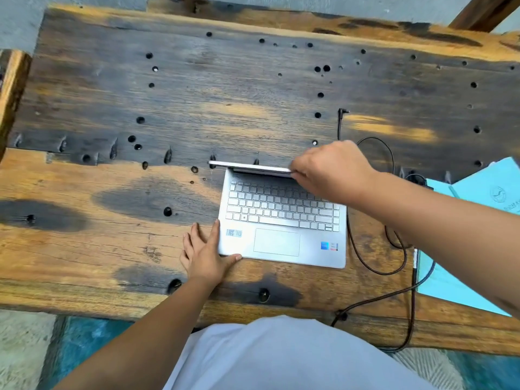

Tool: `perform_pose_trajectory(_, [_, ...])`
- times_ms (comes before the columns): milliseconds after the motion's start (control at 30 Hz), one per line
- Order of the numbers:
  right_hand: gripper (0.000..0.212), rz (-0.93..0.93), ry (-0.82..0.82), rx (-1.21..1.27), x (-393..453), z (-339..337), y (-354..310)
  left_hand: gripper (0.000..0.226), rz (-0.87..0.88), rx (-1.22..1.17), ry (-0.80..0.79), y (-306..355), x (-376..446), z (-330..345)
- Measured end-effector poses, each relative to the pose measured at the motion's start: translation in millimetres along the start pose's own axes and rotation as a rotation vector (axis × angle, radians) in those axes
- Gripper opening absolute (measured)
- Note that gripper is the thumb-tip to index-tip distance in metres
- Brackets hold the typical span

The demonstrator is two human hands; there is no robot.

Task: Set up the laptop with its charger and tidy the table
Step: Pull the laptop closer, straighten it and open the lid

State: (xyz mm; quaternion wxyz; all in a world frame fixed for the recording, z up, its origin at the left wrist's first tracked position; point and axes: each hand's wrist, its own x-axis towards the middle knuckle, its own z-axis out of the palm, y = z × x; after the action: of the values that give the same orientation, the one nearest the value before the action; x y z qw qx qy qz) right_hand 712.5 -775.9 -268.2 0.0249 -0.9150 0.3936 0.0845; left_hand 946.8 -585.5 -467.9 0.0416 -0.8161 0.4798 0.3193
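A silver laptop (277,243) sits on the worn wooden table (112,243), its lid (250,165) raised so I see only its top edge. My right hand (334,170) grips the lid's upper right corner. My left hand (206,253) lies flat with fingers spread, pressing the laptop's front left corner. The black charger cable (363,257) loops on the table to the right of the laptop. Its plug end (343,111) lies loose beyond the laptop, not connected.
Light blue folders or booklets (478,198) lie at the table's right edge, partly under my right forearm and the cable. The cable runs off the front edge of the table. The tabletop has many drilled holes. My white shirt fills the bottom of the view.
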Motion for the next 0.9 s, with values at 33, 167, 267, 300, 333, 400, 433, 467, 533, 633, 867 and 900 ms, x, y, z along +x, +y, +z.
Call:
perform_pose_trajectory(33, [0.027, 0.022, 0.014, 0.019, 6.1, -3.5, 6.2, 0.108, 0.000, 0.005, 0.000, 0.3, 0.0, -0.1])
perform_pose_trajectory(167, [0.021, 0.111, 0.033, 0.171, 32.0, -16.8, 28.1, 0.108, -0.003, 0.002, 0.000, 0.8, 0.4, -0.5])
perform_pose_trajectory(267, [0.019, 0.138, 0.045, 0.296, 51.5, -20.8, 45.6, 0.108, -0.008, 0.011, 0.003, 0.9, 0.8, -0.7])
perform_pose_trajectory(300, [0.018, 0.153, 0.048, 0.333, 57.1, -21.5, 52.1, 0.109, -0.008, 0.014, 0.004, 1.3, 0.7, -0.5])
perform_pose_trajectory(333, [0.017, 0.170, 0.053, 0.363, 62.7, -21.8, 58.4, 0.109, -0.008, 0.020, 0.006, 1.6, 0.6, -0.8])
perform_pose_trajectory(400, [0.017, 0.200, 0.054, 0.392, 72.9, -21.0, 69.0, 0.109, -0.013, 0.031, 0.005, 2.4, 0.0, -2.0])
perform_pose_trajectory(433, [0.017, 0.212, 0.051, 0.398, 77.9, -19.9, 73.0, 0.109, -0.015, 0.033, 0.003, 2.8, 0.1, -2.4])
perform_pose_trajectory(467, [0.017, 0.225, 0.051, 0.406, 82.8, -18.1, 76.4, 0.109, -0.016, 0.034, 0.002, 3.0, 0.1, -2.6])
perform_pose_trajectory(533, [0.017, 0.254, 0.051, 0.422, 92.2, -14.3, 82.5, 0.109, -0.020, 0.029, 0.000, 3.6, 0.1, -2.4])
perform_pose_trajectory(633, [0.016, 0.293, 0.052, 0.447, 105.2, -8.2, 91.5, 0.109, -0.025, 0.023, 0.005, 4.1, 0.1, -1.7])
perform_pose_trajectory(867, [0.015, 0.290, 0.045, 0.446, 126.8, 4.7, 108.4, 0.108, -0.030, 0.036, -0.004, 5.6, -1.6, -5.1])
perform_pose_trajectory(900, [0.014, 0.294, 0.040, 0.446, 128.9, 5.9, 110.4, 0.108, -0.031, 0.036, -0.004, 5.7, -1.9, -5.1])
